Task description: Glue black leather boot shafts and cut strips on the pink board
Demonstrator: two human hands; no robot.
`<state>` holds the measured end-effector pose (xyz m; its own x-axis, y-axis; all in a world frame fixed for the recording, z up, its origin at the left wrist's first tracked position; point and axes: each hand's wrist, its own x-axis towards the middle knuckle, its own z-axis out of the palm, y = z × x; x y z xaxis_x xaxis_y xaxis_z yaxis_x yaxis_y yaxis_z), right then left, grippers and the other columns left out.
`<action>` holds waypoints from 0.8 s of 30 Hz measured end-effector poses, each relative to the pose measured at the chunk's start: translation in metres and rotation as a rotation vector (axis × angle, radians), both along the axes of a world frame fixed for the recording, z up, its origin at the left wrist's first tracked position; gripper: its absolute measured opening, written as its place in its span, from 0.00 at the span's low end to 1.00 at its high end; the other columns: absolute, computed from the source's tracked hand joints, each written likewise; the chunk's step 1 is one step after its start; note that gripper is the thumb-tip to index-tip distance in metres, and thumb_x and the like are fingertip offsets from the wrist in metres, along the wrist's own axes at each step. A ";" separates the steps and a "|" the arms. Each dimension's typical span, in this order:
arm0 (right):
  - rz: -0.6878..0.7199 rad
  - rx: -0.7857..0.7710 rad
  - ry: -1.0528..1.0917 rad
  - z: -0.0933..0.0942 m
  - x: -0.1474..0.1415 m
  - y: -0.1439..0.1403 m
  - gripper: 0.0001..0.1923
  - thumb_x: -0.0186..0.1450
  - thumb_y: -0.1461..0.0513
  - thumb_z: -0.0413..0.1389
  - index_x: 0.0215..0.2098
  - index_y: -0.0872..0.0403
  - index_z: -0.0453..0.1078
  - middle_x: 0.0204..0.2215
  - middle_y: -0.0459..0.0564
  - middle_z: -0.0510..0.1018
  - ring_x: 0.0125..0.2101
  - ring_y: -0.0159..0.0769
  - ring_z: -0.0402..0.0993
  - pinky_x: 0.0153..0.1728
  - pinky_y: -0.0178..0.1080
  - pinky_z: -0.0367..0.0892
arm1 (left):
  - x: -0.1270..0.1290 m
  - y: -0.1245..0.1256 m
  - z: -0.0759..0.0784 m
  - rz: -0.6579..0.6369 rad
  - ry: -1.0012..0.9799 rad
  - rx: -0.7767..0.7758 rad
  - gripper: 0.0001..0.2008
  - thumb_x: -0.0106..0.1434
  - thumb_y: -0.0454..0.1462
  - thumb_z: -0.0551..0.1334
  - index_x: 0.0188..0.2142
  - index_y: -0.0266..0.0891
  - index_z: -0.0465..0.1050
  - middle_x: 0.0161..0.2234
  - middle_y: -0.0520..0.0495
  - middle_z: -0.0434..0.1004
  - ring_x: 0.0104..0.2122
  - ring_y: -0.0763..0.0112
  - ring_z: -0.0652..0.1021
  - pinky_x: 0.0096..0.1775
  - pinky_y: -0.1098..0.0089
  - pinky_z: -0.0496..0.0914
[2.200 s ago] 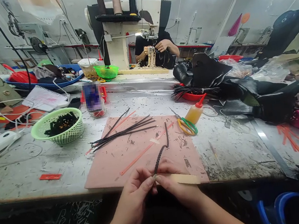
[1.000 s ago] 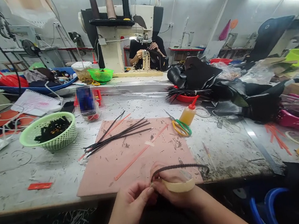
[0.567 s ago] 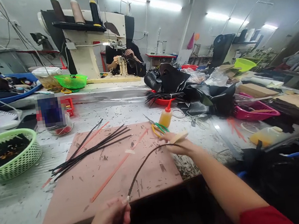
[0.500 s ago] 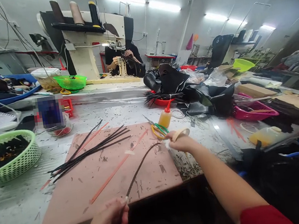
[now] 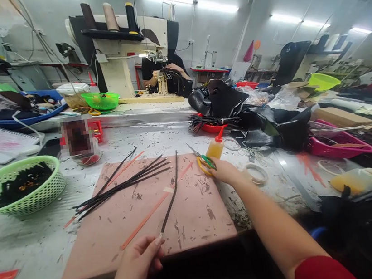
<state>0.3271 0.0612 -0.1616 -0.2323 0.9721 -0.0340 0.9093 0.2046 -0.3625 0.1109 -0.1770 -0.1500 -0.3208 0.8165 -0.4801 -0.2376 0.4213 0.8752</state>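
Observation:
My left hand (image 5: pixel 144 258) pinches the near end of a dark braided cord (image 5: pixel 171 197), which stretches away over the pink board (image 5: pixel 196 216) with its far end free. At the board's far right corner, my right hand (image 5: pixel 225 171) has its fingers on the yellow and green handles of a pair of scissors (image 5: pixel 204 161); its fingertips are partly hidden. The scissors' blades point away to the left. Just behind that hand stands a glue bottle (image 5: pixel 215 147) with a red tip. A roll of tape (image 5: pixel 257 174) lies on the table to its right.
More black cords (image 5: pixel 123 184) lie in a bunch on the board, beside red strips (image 5: pixel 144 218). A green basket (image 5: pixel 42 190) with black pieces stands at left. Black leather pieces (image 5: pixel 273 128) and a pink basket (image 5: pixel 340 142) sit at right. Across the table, a person works at a sewing machine (image 5: pixel 118 70).
My right hand has let go of the cord's far end and put down the tape roll, moving to the scissors' handles. My left hand still holds the cord, which now lies straighter.

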 end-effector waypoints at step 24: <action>0.798 -0.617 0.353 0.043 -0.058 -0.166 0.27 0.59 0.44 0.46 0.47 0.53 0.68 0.34 0.52 0.76 0.34 0.42 0.72 0.36 0.40 0.66 | -0.038 -0.012 0.028 0.202 -0.023 0.109 0.11 0.43 0.41 0.64 0.20 0.34 0.71 0.13 0.55 0.64 0.14 0.83 0.60 0.17 0.79 0.52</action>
<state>0.2694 -0.1049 -0.1186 -0.8865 0.3723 -0.2746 0.4168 0.3851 -0.8234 0.0733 -0.1889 -0.1225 -0.4728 0.7842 -0.4018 -0.3283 0.2663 0.9062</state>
